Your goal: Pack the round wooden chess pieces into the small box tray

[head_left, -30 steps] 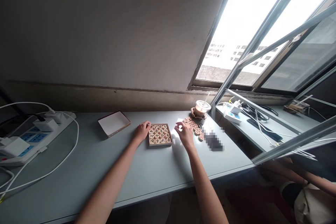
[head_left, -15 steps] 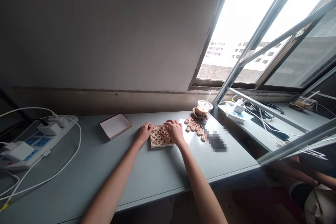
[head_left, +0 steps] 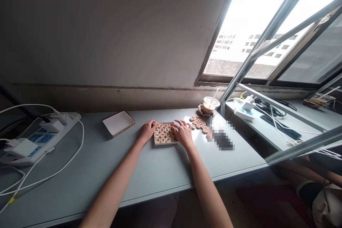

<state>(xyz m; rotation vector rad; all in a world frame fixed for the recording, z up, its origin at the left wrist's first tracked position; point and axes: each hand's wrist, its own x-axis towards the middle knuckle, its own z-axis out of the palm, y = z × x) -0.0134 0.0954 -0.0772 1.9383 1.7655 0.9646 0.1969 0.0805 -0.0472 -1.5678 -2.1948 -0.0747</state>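
A shallow box (head_left: 166, 144) on the desk holds rows of round wooden Chinese chess pieces (head_left: 162, 135) with dark characters. My left hand (head_left: 146, 131) is closed at the box's left side, its thumb and fingertips on the edge there. Over the right side of the box, my right hand (head_left: 184, 132) has its fingers bent but spread, fingertips at the right-hand pieces; nothing shows held in it. Part of that side is hidden under the hand. More loose chess pieces (head_left: 197, 122) lie in a group to the right of the box.
An open box lid (head_left: 119, 124) lies to the left. Behind the loose pieces stands a lidded drink cup (head_left: 211, 104) with a straw, near a blurred patch. A power strip (head_left: 40, 139) with white cables takes up the desk's left end. A metal frame (head_left: 245, 66) rises at right.
My right hand has shifted slightly right over the box, uncovering more pieces, and its fingers have spread. My left hand stays at the box's left side. The view has tilted a little.
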